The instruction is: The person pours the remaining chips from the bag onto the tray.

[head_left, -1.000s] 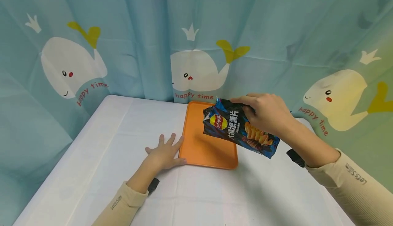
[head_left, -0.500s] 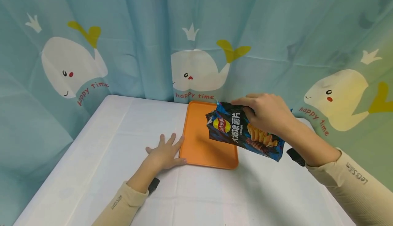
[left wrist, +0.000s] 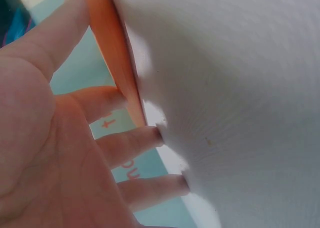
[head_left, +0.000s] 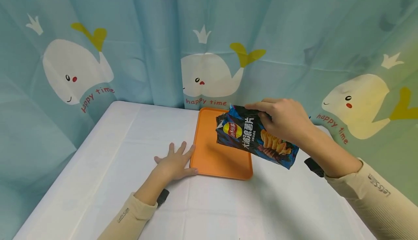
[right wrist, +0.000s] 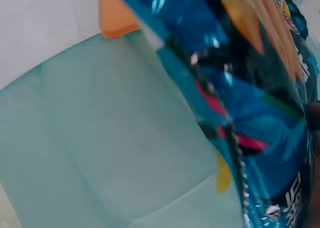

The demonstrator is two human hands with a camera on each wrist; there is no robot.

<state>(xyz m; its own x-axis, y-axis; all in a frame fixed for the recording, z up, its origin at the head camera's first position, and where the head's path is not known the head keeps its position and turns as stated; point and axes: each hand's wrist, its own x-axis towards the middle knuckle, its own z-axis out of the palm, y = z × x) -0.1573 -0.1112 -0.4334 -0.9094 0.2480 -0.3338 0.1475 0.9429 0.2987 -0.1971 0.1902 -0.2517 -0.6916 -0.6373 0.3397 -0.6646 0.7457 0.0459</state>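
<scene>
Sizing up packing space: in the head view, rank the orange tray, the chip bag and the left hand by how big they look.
1. Orange tray
2. Chip bag, though held above the tray and nearer the camera, so unsure
3. Left hand, flat on the table

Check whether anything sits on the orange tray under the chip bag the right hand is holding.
Nothing visible does. The right hand grips the chip bag above the orange tray's right side, and the tray surface that shows is bare. The left hand lies flat on the table, touching only the tray's left rim.
</scene>
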